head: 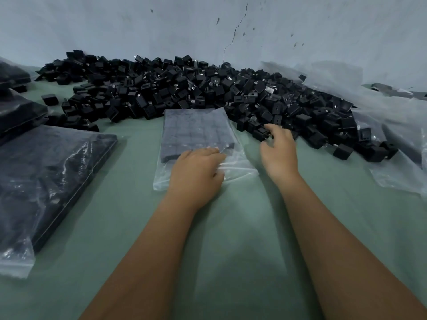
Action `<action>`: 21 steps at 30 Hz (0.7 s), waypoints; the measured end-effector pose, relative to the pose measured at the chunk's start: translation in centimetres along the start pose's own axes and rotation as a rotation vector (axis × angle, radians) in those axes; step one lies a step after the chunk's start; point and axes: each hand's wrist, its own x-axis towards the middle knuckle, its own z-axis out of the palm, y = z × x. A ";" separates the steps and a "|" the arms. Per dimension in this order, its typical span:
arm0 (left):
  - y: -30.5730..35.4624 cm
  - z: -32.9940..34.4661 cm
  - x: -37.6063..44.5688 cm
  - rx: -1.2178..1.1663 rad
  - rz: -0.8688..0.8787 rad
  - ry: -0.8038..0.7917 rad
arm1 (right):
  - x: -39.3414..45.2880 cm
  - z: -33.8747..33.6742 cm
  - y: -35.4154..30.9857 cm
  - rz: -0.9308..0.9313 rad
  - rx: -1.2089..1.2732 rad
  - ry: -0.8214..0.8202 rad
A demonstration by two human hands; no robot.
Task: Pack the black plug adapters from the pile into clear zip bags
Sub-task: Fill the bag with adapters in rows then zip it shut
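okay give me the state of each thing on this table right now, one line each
Middle zip bag: lying flat, partly filled, mouth end empty.
Adapter pile: loose, unpacked.
Left bag: full, lying flat.
Left hand: pressing on the middle bag's mouth.
Right hand: fingers at the pile's edge, grip unclear.

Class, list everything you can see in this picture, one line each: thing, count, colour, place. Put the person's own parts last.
Loose plug adapters: a large pile, too many to count, black, across the back of the table by the wall.
Zip bag being filled: one, clear, centre of the table, holding rows of black adapters.
Filled bags: at least three, clear with black contents, left side; the furthest are cut off by the edge.
Loose plastic sheeting or bags: count unclear, clear, right side, partly under the pile.
Table cover: one, green.
Wall: pale grey, cracked, behind the pile.
Left hand: resting on the centre bag's open end.
Right hand: reaching into the pile's edge, fingers on an adapter.
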 end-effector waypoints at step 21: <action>0.0 -0.4 0.1 -0.029 -0.031 -0.038 | -0.7 0.2 0.1 0.181 0.314 0.148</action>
